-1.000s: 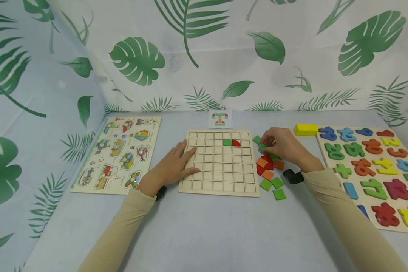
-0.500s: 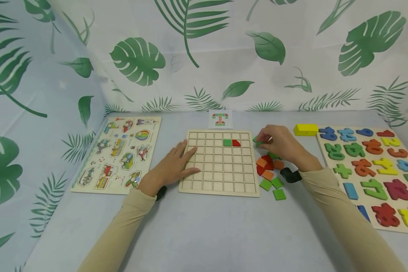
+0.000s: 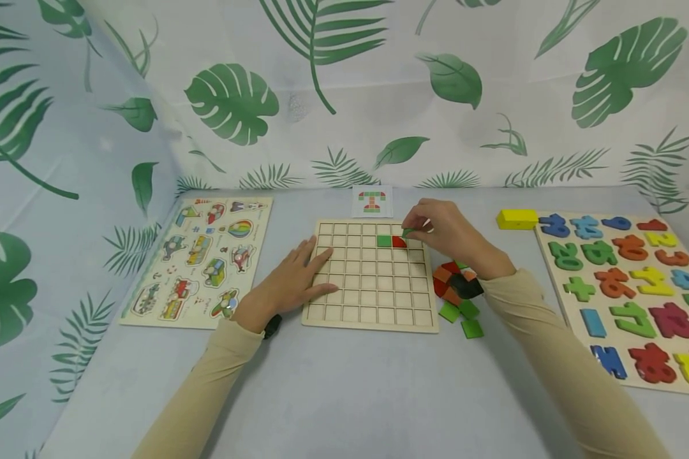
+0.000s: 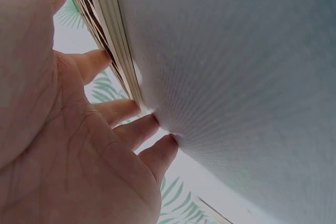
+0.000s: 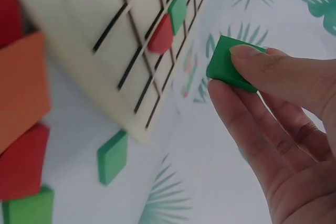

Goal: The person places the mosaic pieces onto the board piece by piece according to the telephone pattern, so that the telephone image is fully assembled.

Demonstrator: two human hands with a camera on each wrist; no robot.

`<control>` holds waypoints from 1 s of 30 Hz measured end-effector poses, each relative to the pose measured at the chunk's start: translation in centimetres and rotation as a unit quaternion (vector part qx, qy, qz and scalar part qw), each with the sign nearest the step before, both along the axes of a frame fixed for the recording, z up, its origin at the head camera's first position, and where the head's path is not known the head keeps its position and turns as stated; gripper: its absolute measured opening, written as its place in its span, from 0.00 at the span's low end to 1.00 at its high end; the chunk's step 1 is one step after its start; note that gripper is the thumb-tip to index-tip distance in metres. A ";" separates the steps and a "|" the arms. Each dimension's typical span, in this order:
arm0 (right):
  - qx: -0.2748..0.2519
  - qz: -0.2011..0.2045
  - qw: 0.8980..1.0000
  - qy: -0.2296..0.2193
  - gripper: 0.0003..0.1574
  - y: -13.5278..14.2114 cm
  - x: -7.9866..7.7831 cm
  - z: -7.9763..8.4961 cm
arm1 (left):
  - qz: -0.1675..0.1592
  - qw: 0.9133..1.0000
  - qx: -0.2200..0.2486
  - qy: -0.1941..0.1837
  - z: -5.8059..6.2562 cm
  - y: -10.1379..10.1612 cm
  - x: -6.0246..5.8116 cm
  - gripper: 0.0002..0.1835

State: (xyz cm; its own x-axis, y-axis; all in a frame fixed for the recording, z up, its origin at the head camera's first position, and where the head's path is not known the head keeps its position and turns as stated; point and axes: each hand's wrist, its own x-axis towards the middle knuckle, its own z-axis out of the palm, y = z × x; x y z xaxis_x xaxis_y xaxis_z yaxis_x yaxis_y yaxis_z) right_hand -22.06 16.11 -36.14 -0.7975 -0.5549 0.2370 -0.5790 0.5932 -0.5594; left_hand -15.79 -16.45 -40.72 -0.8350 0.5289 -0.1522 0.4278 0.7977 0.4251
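Note:
My right hand [image 3: 444, 231] pinches a green square tile [image 5: 231, 64] between thumb and fingers, above the upper right part of the wooden grid board [image 3: 367, 299]. In the board's second row lie a green square tile [image 3: 384, 241] and, right beside it, a red rounded tile [image 3: 399, 242]. My left hand [image 3: 287, 277] rests with spread fingers on the board's left edge; in the left wrist view its fingertips [image 4: 160, 153] reach the board's side and the table. A pattern card [image 3: 372, 201] with a red, green and orange figure lies behind the board.
Loose green tiles [image 3: 472, 329] and red and orange tiles [image 5: 21, 87] lie right of the board, partly under the right wrist. A yellow block [image 3: 517, 219] and a number puzzle [image 3: 580, 306] stand farther right. A picture puzzle [image 3: 198, 261] lies at the left.
My right hand has picked up a green tile from beside the board and moved left with it over the board's upper right. The left hand has stayed in place.

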 end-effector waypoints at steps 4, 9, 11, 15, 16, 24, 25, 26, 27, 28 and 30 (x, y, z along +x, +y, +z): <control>-0.008 0.007 1.000 -0.005 0.10 -1.0 -0.4 -0.2 | 0.000 1.000 -0.005 -0.002 -0.1 0.0 -0.1 0.44; -0.026 0.024 0.999 -0.019 0.09 -2.2 -0.7 -0.6 | -0.001 1.000 -0.005 -0.003 0.0 -0.1 -0.1 0.44; -0.034 0.030 0.999 -0.023 0.09 -2.7 -0.7 -0.7 | 0.000 1.000 -0.002 -0.003 0.0 -0.1 -0.1 0.44; -0.038 0.036 0.998 -0.026 0.08 -3.6 -0.9 -0.9 | 0.000 1.000 -0.001 -0.002 0.0 -0.1 -0.1 0.43; -0.038 0.036 0.998 -0.028 0.08 -3.8 -0.9 -0.9 | 0.000 1.000 -0.001 -0.001 0.0 -0.1 -0.1 0.43; -0.044 0.031 0.998 -0.042 0.08 -4.7 -1.4 -1.4 | 0.005 1.000 -0.006 -0.010 0.1 -0.1 0.0 0.44; -0.042 0.030 0.998 -0.042 0.08 -4.8 -1.4 -1.5 | 0.005 1.000 -0.007 -0.010 0.1 -0.1 0.0 0.44; -0.043 0.031 0.998 -0.044 0.08 -4.8 -1.4 -1.6 | 0.005 1.000 -0.009 -0.011 0.1 -0.1 0.0 0.44; -0.042 0.031 0.998 -0.043 0.08 -4.9 -1.5 -1.8 | 0.004 1.000 -0.010 -0.010 0.1 -0.1 0.0 0.44; -0.043 0.032 0.998 -0.042 0.08 -5.0 -1.6 -1.9 | 0.004 1.000 -0.009 -0.009 0.0 -0.1 0.0 0.44; -0.043 0.036 0.998 -0.040 0.08 -5.1 -1.7 -2.1 | 0.003 1.000 -0.007 -0.006 0.0 -0.1 -0.1 0.44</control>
State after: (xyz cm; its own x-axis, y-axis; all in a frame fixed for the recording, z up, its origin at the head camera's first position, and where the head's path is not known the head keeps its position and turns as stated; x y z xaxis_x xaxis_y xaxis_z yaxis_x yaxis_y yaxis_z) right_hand -23.76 11.03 -38.28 -0.7742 -0.5920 0.2239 -0.5703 0.4989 -0.6526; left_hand -15.87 -16.58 -40.75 -0.8361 0.5221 -0.1684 0.4187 0.8056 0.4191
